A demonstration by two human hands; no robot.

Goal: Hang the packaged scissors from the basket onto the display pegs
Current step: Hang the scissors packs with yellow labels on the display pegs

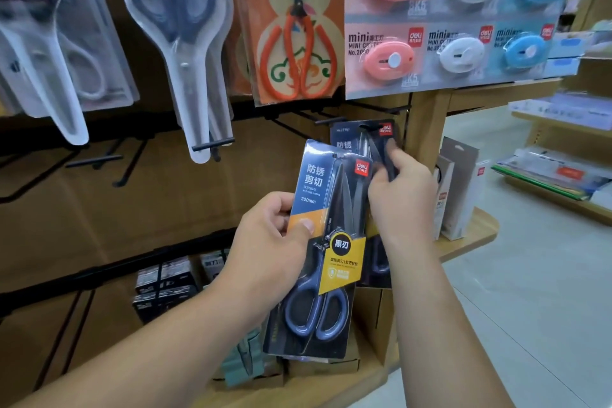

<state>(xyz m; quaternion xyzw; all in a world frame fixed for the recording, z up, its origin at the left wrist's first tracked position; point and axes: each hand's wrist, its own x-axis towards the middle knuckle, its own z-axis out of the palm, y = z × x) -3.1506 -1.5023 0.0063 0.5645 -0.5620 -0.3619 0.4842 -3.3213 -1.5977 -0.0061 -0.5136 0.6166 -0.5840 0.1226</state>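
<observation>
A dark carded pack of blue-handled scissors [326,242] is gripped by the left hand [275,235] in readiness — a matching second pack [351,144] is pinched by the right hand [400,199] at the black wire pegs [331,120], presumably for hooking.

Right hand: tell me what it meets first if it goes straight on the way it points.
The right hand points up toward the rack, its fingers pinching the rear scissors pack hanging there. Behind that pack comes probably the brown back panel; depth is unclear.
</observation>
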